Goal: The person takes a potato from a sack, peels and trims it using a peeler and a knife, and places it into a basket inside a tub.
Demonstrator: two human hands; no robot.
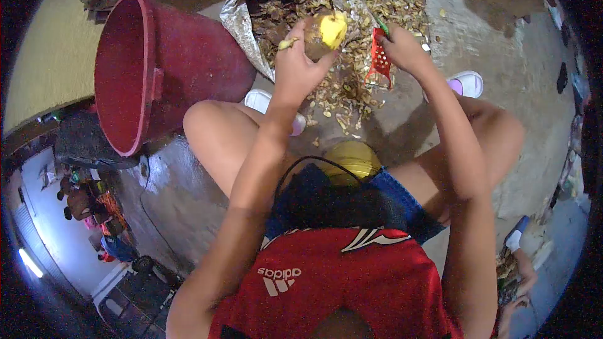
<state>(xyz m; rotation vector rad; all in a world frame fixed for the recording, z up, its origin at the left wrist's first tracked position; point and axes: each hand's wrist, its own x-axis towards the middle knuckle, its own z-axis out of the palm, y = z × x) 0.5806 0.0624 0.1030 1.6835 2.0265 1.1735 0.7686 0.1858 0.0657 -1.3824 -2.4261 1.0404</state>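
My left hand (301,66) is wrapped round a partly peeled fruit or tuber (331,30), with bright yellow flesh showing on its right side and brown skin elsewhere. A small pale strip sticks out by the fingers. To the right, my right hand (402,47) holds a thin green-handled tool (381,23), and a red packet with white dots (379,59) hangs just below its fingers. Whether the hand grips the packet too is unclear. Behind the hands, a silvery sack (237,17) lies open with brown peelings in it.
A large dark red tub (188,53) lies tipped at the left. Peelings (352,81) cover the floor between my feet. A yellow round container (352,162) sits between my thighs. Other people (81,204) are at the far left; another person's arm (524,270) shows at lower right.
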